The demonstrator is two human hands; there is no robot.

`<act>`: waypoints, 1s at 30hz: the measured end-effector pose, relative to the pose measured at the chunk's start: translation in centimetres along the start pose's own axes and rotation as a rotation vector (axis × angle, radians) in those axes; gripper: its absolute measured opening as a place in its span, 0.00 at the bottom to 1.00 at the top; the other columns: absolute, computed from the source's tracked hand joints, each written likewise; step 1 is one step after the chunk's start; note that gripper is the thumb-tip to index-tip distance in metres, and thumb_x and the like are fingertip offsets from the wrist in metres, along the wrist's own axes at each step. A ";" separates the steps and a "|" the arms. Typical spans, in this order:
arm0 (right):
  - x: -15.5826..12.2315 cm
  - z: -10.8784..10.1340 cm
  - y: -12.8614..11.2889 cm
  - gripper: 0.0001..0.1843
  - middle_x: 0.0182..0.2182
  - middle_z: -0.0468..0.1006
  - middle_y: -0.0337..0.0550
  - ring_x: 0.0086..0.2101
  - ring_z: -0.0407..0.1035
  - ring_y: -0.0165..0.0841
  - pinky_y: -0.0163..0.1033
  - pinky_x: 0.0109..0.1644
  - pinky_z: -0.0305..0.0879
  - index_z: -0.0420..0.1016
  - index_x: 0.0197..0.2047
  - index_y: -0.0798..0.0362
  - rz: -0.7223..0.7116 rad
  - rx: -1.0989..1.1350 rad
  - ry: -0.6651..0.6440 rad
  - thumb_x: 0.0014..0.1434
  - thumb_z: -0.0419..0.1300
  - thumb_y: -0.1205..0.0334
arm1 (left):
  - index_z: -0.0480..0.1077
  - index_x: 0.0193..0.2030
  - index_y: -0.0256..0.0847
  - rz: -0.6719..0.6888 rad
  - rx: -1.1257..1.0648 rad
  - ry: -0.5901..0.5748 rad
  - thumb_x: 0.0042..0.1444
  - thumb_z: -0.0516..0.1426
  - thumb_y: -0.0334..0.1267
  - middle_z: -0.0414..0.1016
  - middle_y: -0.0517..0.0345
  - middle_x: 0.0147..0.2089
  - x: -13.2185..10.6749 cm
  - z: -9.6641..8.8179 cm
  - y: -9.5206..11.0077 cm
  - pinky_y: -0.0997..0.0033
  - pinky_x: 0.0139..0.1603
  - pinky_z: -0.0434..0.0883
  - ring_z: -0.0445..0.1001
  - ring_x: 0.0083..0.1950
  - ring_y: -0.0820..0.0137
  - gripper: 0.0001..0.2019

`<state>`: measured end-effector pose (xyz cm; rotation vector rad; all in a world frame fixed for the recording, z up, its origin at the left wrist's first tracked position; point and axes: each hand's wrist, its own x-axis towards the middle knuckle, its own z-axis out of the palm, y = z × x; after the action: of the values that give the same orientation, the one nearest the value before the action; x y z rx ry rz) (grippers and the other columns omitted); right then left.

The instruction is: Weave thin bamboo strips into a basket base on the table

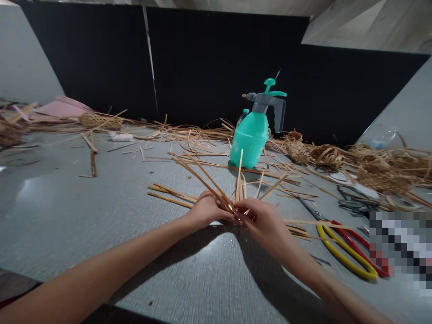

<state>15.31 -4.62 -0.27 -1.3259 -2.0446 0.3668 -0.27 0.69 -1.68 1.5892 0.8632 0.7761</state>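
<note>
A cluster of thin tan weaving strips fans up and outward from between my two hands. My left hand is closed on the strips from the left, its thumb pointing toward the other hand. Fingers pinched, my right hand grips the same cluster at its base, where the fingertips of both hands meet. More strip ends stick out flat to the left and to the right beyond the hands. How the strips cross under my fingers is hidden.
A teal pump spray bottle stands beyond my hands. Scissors with yellow and red handles lie at right. Loose strips litter the back of the grey table. Woven pieces sit at back right, pink material at back left.
</note>
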 end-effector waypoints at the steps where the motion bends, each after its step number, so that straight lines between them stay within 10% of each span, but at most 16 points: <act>1: 0.0 0.0 0.0 0.10 0.27 0.77 0.44 0.27 0.70 0.32 0.36 0.29 0.62 0.76 0.33 0.54 -0.013 -0.023 0.007 0.52 0.54 0.72 | 0.74 0.24 0.33 0.002 0.045 -0.016 0.34 0.65 0.28 0.76 0.57 0.24 0.0 -0.2 0.2 0.74 0.29 0.70 0.74 0.27 0.70 0.06; 30: 0.0 -0.1 0.4 0.06 0.25 0.75 0.42 0.25 0.66 0.31 0.35 0.28 0.58 0.74 0.31 0.54 0.027 0.038 -0.018 0.54 0.55 0.69 | 0.75 0.29 0.30 0.071 0.080 -0.181 0.52 0.57 0.35 0.77 0.46 0.30 0.0 -1.4 0.8 0.70 0.35 0.71 0.75 0.32 0.67 0.09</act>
<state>15.65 -4.48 -0.37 -1.3331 -2.0263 0.4288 -1.34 1.29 -0.62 1.7402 0.7174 0.6424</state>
